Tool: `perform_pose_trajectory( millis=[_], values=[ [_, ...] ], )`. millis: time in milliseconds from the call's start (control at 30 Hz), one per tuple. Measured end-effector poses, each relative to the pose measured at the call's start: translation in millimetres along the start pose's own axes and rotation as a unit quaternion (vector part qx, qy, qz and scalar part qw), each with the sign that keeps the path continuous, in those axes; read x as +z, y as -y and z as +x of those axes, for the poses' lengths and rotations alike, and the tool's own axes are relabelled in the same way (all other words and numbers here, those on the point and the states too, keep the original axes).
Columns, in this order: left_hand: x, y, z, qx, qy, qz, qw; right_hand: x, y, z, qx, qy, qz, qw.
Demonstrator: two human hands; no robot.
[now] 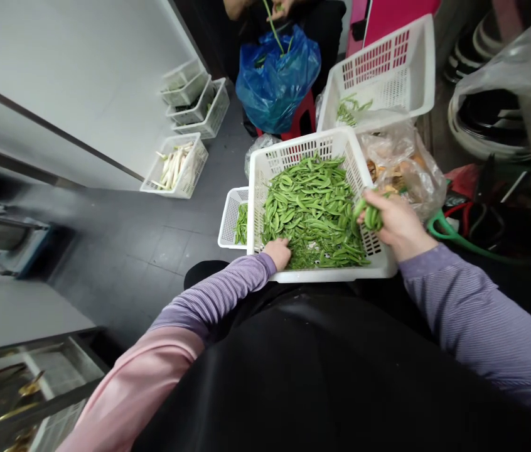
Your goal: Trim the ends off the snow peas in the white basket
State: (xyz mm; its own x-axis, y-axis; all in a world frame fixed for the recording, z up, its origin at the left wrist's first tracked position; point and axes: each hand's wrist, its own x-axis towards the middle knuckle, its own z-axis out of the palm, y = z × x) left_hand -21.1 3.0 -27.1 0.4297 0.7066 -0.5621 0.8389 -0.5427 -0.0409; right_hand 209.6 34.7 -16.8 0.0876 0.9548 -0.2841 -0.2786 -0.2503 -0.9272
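A white slotted plastic basket (260, 169) rests at my lap, heaped with green snow peas (310, 201). Small green trimmings (303, 251) lie along its near side. My right hand (395, 220), at the basket's right rim, is closed around a small bunch of snow peas (371, 217). Inside the near left corner, my left hand (278, 253) has its fingers curled against the peas and trimmings. Its fingertips are partly hidden, so what they hold cannot be made out.
A smaller white basket (228, 220) with peas sits to the left; another basket (425, 56) stands behind at right. Across from me, a person's hand (280, 9) is above a blue plastic bag (275, 81). White root vegetables fill a floor basket (194, 169). Green-handled scissors (439, 229) lie right.
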Motion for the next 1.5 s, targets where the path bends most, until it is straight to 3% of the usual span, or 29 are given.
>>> perform_pose_trajectory(
  millis=[133, 267, 333, 400, 500, 600, 700, 800, 900, 1000, 1067, 1133, 1233, 1333, 1400, 1500],
  values=[
    [16.8, -12.3, 25.4, 0.068, -0.066, -0.027, 0.995, -16.1, 12.4, 13.1, 0.039, 0.047, 0.078, 0.995],
    [24.7, -35.4, 63.7, 0.054, -0.012, -0.051, 0.997, -5.7, 17.1, 3.7, 0.116, 0.076, 0.123, 0.983],
    [26.0, -32.9, 71.0, 0.043, -0.014, -0.058, 0.997, 0.1, 17.5, -1.6, 0.148, 0.059, 0.151, 0.976],
    [24.9, -20.5, 67.9, 0.035, -0.051, -0.104, 0.993, 3.5, 16.2, -4.3, 0.163, 0.050, 0.151, 0.974],
    [17.3, 3.1, 52.9, -0.002, -0.090, -0.203, 0.975, 8.0, 10.8, -5.1, 0.140, 0.057, 0.075, 0.986],
    [9.9, 13.6, 39.3, -0.060, -0.058, -0.159, 0.984, 15.0, 2.4, -6.0, 0.116, 0.066, 0.003, 0.991],
    [14.3, 4.0, 36.9, -0.041, -0.045, -0.051, 0.997, 20.2, -5.3, -8.5, 0.076, 0.060, -0.045, 0.994],
    [26.4, -16.5, 48.3, 0.023, -0.038, -0.047, 0.998, 20.7, -9.8, -11.2, 0.036, 0.057, -0.092, 0.994],
    [32.0, -30.9, 63.7, 0.026, -0.013, -0.049, 0.998, 19.5, -10.5, -12.7, 0.035, 0.051, -0.118, 0.991],
    [25.0, -27.5, 68.8, 0.020, -0.019, -0.051, 0.998, 18.6, -8.4, -12.2, 0.032, 0.042, -0.144, 0.988],
    [16.5, -16.3, 63.9, 0.004, -0.044, -0.108, 0.993, 18.3, -6.8, -11.0, 0.025, 0.047, -0.185, 0.981],
    [7.9, -3.0, 54.2, -0.010, -0.068, -0.252, 0.965, 19.1, -6.6, -10.0, 0.021, 0.065, -0.250, 0.966],
    [-3.0, 8.0, 38.5, -0.012, -0.070, -0.503, 0.861, 23.5, -12.0, -10.6, 0.011, 0.104, -0.350, 0.931],
    [-11.6, 0.1, 29.7, 0.009, -0.055, -0.621, 0.782, 30.7, -22.8, -14.6, 0.005, 0.138, -0.364, 0.921],
    [-15.5, -11.3, 28.0, 0.030, -0.050, -0.637, 0.769, 34.1, -29.8, -17.7, 0.004, 0.143, -0.325, 0.935],
    [-15.9, -24.0, 25.3, 0.021, -0.045, -0.616, 0.786, 34.2, -34.4, -19.8, -0.004, 0.119, -0.264, 0.957]
  ],
)
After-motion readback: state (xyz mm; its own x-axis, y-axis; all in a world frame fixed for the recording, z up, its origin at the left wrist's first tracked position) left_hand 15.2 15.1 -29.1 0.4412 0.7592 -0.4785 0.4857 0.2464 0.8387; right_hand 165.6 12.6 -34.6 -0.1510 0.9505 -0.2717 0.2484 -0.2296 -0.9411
